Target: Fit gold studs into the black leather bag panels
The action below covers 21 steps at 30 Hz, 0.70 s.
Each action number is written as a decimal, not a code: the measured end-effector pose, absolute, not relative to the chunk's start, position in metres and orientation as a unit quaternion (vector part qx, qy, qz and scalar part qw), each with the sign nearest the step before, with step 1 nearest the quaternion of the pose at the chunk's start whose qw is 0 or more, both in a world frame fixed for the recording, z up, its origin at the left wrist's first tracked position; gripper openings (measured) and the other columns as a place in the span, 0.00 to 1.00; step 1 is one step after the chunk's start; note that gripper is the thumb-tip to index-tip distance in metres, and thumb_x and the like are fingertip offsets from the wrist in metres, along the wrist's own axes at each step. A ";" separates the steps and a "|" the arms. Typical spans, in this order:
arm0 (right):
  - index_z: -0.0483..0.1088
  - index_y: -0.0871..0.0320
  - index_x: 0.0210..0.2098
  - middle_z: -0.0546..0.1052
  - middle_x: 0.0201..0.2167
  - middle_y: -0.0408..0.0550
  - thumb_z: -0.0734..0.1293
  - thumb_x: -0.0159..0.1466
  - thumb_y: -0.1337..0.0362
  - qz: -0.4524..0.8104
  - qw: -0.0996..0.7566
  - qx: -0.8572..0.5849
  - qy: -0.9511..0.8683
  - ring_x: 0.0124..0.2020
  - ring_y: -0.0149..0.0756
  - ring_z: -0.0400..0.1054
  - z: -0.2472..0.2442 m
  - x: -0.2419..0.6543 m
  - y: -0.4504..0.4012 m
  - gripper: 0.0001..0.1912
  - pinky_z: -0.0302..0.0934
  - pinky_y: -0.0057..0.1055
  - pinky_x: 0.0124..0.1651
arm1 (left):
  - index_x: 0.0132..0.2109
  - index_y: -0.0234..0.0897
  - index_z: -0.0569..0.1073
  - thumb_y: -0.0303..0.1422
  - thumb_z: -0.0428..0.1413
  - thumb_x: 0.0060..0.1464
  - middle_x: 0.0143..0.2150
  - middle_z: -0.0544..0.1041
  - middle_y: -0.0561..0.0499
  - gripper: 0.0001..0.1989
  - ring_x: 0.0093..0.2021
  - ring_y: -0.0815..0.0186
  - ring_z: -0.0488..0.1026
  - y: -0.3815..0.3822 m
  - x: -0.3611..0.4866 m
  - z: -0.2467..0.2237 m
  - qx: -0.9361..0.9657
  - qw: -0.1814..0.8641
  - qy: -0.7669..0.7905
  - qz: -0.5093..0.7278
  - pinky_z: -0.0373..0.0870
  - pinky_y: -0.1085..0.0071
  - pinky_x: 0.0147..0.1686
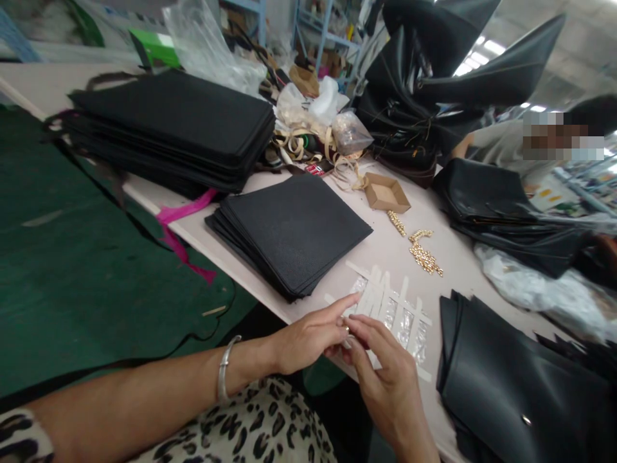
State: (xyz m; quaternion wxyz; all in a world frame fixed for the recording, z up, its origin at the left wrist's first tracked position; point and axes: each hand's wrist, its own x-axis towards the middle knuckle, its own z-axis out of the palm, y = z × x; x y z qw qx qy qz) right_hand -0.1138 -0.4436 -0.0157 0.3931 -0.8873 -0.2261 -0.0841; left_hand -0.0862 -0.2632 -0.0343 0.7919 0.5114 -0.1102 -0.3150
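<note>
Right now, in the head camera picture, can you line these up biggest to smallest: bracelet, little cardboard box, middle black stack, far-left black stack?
1. Far-left black stack
2. Middle black stack
3. Little cardboard box
4. Bracelet

Small gold piece [346, 328], shiny, partly hidden, gripped

A pale, flat-topped worktable [332, 283] is stretching diagonally across the frame, carrying stacked black rectangular panels [294, 231] at centre. A thick black stack [173, 122] is lying upper left, an open brown cardboard box [387, 191] and small gold metal pieces [424, 257] right of centre.
</note>
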 end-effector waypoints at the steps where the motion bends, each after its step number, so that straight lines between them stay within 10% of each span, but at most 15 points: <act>1: 0.74 0.52 0.53 0.77 0.50 0.51 0.62 0.70 0.70 -0.080 0.395 -0.887 -0.226 0.53 0.38 0.72 -0.017 -0.113 -0.442 0.15 0.68 0.35 0.55 | 0.74 0.35 0.48 0.31 0.49 0.61 0.36 0.73 0.54 0.37 0.36 0.68 0.69 -0.262 -0.087 -0.035 0.520 0.788 -0.110 -0.311 0.64 0.68 0.39; 10: 0.74 0.53 0.49 0.78 0.49 0.49 0.61 0.70 0.70 -0.081 0.364 -0.902 -0.218 0.52 0.36 0.72 -0.014 -0.108 -0.441 0.13 0.66 0.33 0.55 | 0.69 0.35 0.59 0.31 0.56 0.60 0.33 0.77 0.51 0.32 0.29 0.70 0.71 -0.268 -0.084 -0.048 0.394 0.856 -0.013 -0.335 0.63 0.73 0.31; 16: 0.71 0.53 0.47 0.78 0.38 0.47 0.67 0.67 0.65 -0.201 0.304 -0.911 -0.195 0.40 0.39 0.73 -0.010 -0.116 -0.437 0.09 0.68 0.35 0.45 | 0.56 0.35 0.69 0.32 0.56 0.63 0.49 0.78 0.43 0.15 0.48 0.66 0.76 -0.274 -0.075 -0.032 0.332 0.902 0.067 -0.269 0.68 0.67 0.53; 21: 0.72 0.54 0.48 0.79 0.36 0.46 0.67 0.68 0.64 -0.171 0.319 -0.915 -0.178 0.33 0.36 0.72 -0.025 -0.116 -0.424 0.09 0.68 0.31 0.37 | 0.51 0.34 0.74 0.33 0.58 0.60 0.52 0.77 0.42 0.13 0.47 0.63 0.76 -0.279 -0.077 -0.027 0.362 0.892 0.086 -0.256 0.71 0.67 0.47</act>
